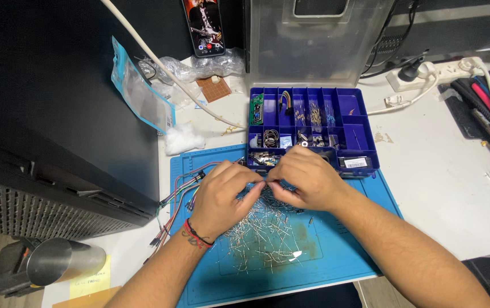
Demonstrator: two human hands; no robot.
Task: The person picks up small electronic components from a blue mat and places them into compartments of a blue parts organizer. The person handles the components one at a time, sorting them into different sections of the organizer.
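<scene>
Both hands meet mid-frame over the blue work mat [347, 251]; left hand [222, 191] and right hand [308, 179] have fingertips pinched narrow, tips almost touching each other, gripping what looks like a thin wire-legged component between them; too small to say which kind. Right under the hands lies a heap of loose metal-legged components [265, 231], spread across the mat's centre, some legs bent, some straight.

Just behind the hands, touching the mat's far edge, sits the blue compartment box [365, 122], its clear lid [313, 51] standing upright at the back. Contents by compartment: far-left slot holds a small green circuit board [256, 108]; next slot has yellow/dark jumper bits; middle slots have small banded components w/ thin legs; front row shows a coil-like ring, small dark parts, a white-labelled piece at front right; right-hand compartments look nearly bare apart from a tiny item or two.

Left of the left hand, a bundle of jumper wires [176, 197] trails off the mat edge toward the near side. Further back: white cotton-like wad [182, 138], plastic pouch [139, 91], small brown perfboard [213, 88], phone [204, 25] propped upright. White power strip [444, 71] far right; metal cylinder [65, 259] near left.
</scene>
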